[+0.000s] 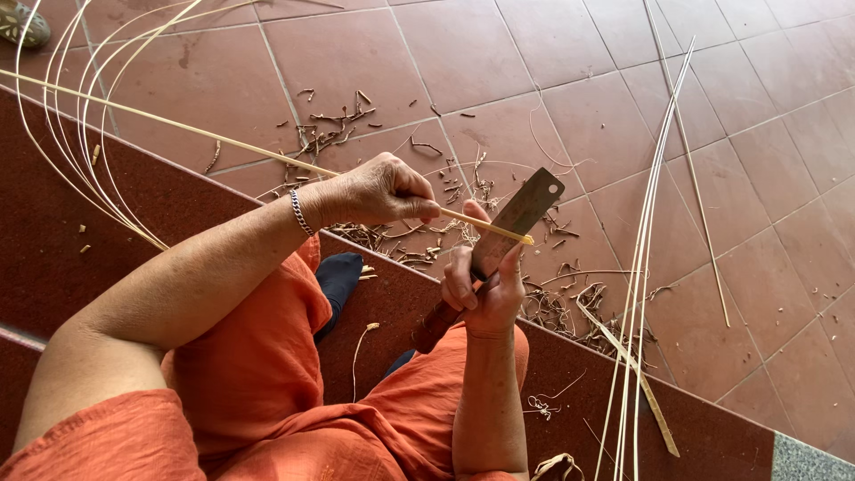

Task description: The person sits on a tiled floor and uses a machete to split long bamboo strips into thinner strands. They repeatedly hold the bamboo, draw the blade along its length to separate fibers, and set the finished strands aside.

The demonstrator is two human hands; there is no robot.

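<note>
My left hand grips a long pale cane strip that runs from the upper left across to its tip near the blade. A metal bracelet sits on that wrist. My right hand holds a broad flat knife by its dark wooden handle, blade pointing up and right. The strip's end lies across the blade, under my right thumb. Both forearms reach out from orange clothing.
Thin curved cane strips arc at the left. More long straight strips lie on the right over the red tiled floor. Shavings litter the tiles and the dark red step. A sandalled foot shows top left.
</note>
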